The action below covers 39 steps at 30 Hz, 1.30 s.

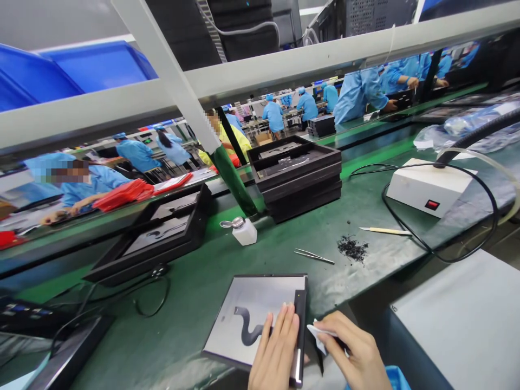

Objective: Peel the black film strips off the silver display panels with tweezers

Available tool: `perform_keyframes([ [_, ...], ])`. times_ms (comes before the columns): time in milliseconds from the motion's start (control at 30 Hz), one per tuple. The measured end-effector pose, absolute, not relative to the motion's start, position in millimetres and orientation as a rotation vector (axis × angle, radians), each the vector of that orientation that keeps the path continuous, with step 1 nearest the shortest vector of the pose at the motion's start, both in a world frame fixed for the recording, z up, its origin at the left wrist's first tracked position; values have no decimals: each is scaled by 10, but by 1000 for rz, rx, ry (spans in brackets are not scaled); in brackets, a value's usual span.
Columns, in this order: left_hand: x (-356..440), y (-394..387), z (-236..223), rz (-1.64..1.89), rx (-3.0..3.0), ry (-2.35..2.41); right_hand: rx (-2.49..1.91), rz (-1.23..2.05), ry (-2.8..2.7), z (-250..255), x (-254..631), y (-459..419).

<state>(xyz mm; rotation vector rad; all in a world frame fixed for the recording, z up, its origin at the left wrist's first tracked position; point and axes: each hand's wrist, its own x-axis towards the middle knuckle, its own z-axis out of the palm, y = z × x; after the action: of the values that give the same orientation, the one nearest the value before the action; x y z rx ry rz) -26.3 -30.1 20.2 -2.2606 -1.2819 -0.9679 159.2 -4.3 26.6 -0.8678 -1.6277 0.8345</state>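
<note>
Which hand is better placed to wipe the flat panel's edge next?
Probably the right hand: it pinches a white cloth-like piece close beside the flat panel. The left hand lies flat on the panel, seemingly steadying it.

One left hand (277, 346), one right hand (357, 349). Under the left, one flat panel (225, 309) with one ribbon cable (246, 329). In the right, one white wipe (319, 337). On the counter (182, 303), one pair of tweezers (315, 256), one slim yellow tool (387, 231), one white bottle (246, 233), one heap of black scraps (352, 249), one white box (422, 184) with one red switch (432, 205). Many black trays (303, 201), too overlapped for a sure count. Several co-workers (273, 115).
</note>
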Motion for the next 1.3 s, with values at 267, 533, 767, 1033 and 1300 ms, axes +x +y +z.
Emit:
perform_keyframes([
  [267, -265, -314, 222, -977, -2249, -1275, -913, 876, -1689, 361, 1593, -54],
  [533, -278, -323, 199, -992, -2272, -1251, -968, 708, -1724, 464, 1578, 122],
  [767, -282, -328, 199, -991, -2262, -1256, -957, 655, -1813, 482, 1594, 108],
  [1033, -286, -324, 241, -1014, -2279, -1242, -945, 590, -1865, 496, 1610, 145],
  [1300, -273, -318, 266, -1050, -2280, -1247, -824, 573, -1984, 550, 1641, 72],
])
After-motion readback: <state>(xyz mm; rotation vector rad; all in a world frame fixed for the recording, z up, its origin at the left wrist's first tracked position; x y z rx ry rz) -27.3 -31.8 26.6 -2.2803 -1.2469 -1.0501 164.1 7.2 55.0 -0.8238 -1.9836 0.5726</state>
